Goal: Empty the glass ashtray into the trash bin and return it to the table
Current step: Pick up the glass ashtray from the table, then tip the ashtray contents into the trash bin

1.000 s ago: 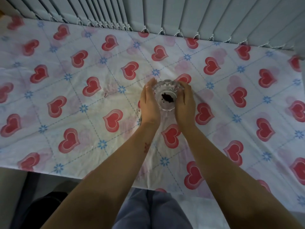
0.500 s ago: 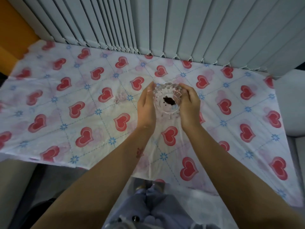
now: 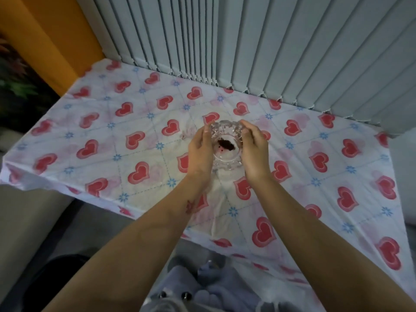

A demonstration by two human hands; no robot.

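Hands cupped the glass ashtray (image 3: 227,145) from both sides; left hand (image 3: 201,152) was pressed flat against its left wall, fingers together and curled round the far rim; right hand (image 3: 254,152) clamped the right wall, fingers bent over the top edge; both hands were closed on the ashtray, not spread; ashtray sat between the palms, roughly centred over the table (image 3: 139,113), mid-depth, slightly nearer the far side than the near edge; could not tell whether its base touched the heart-print cloth (image 3: 315,158) or was just clear of it; dark ash clump (image 3: 227,144) lay in the middle of the bowl, a small red speck beside it on the left; ashtray was round, no long axis to speak of, held level with the opening up; neither hand was nearer, grip was symmetric; trash bin was not in view, so direction of carry unknown; dark shape on the floor near left (image 3: 51,284) was too dim to identify; judged step: lifting the ashtray off the table, emptying not yet done; risk judged: tilting would spill ash on the cloth; vertical blinds (image 3: 247,52) hung behind the far edge.
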